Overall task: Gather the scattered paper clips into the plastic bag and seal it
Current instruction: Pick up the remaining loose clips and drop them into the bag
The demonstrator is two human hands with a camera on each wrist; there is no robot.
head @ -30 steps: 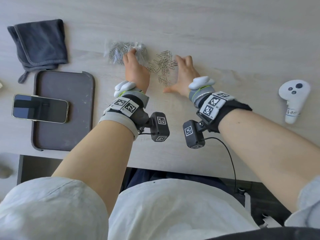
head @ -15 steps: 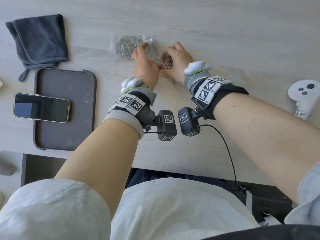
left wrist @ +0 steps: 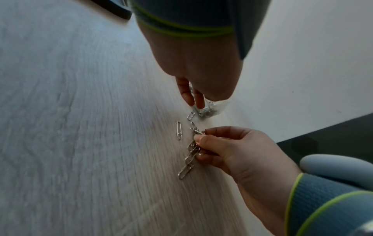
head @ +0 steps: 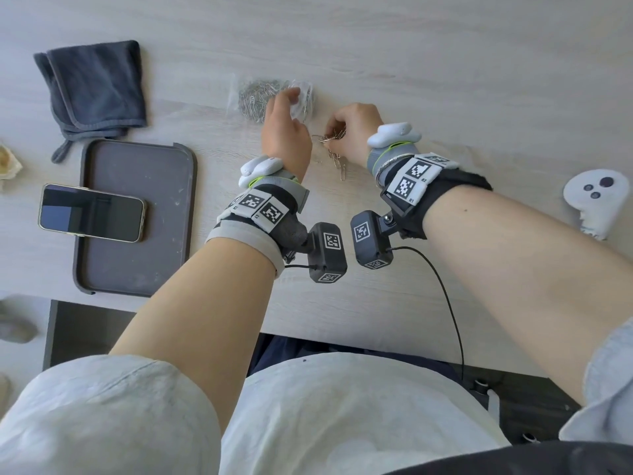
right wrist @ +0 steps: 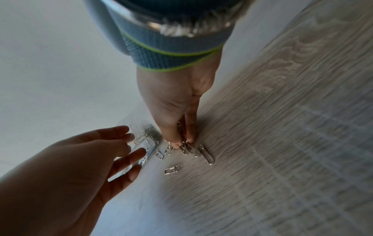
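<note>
Plastic bag (head: 270, 97) flat on the table (head: 445, 80), already holding many clips, just right of the folded grey cloth (head: 96, 87). Left hand (head: 286, 132) at the bag's right end, fingers (right wrist: 121, 132) loosely spread, gripping nothing. Just right of the bag, right hand (head: 352, 132) pinching a dangling bunch of paper clips (head: 334, 145); a few loose clips (right wrist: 172, 169) beneath. Best done by lifting the bag's mouth wide first, then lowering the bunch slowly to avoid spilling.
</note>
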